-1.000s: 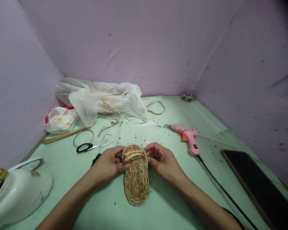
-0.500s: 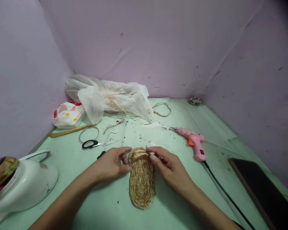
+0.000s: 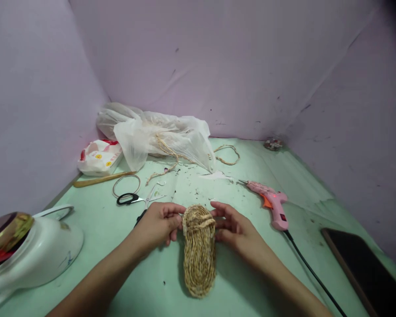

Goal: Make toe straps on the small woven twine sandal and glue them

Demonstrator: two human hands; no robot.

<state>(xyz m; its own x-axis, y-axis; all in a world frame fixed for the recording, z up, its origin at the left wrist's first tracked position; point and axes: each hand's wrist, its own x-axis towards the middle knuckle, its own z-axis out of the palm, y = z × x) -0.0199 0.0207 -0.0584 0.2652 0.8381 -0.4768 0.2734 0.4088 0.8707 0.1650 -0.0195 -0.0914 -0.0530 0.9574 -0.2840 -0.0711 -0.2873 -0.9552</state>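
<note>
A braided straw slipper sole (image 3: 199, 259) with a band across its upper end lies lengthwise between my hands in the head view. My left hand (image 3: 160, 222) is at its upper left edge, thumb and forefinger close together and gripping the rim. On the other side my right hand (image 3: 236, 226) has its fingers apart, the tips beside or lightly touching the upper right edge. Black-handled scissors (image 3: 128, 199) lie with blades spread just beyond my left hand. To the right is a pink glue gun (image 3: 270, 200) with its red light on.
A white plastic bag (image 3: 171, 132) with straw cord (image 3: 229, 163) stands at the back. A tissue pack (image 3: 100, 158), a wooden stick (image 3: 102, 179) and a ring (image 3: 119, 185) lie left. Nearer are a white container (image 3: 53, 251) and, at right, a dark phone (image 3: 359, 264).
The upper end of the sole has turned more toward me, showing the band more plainly. My right hand's fingers have spread and eased off the edge. The whole view has shifted slightly.
</note>
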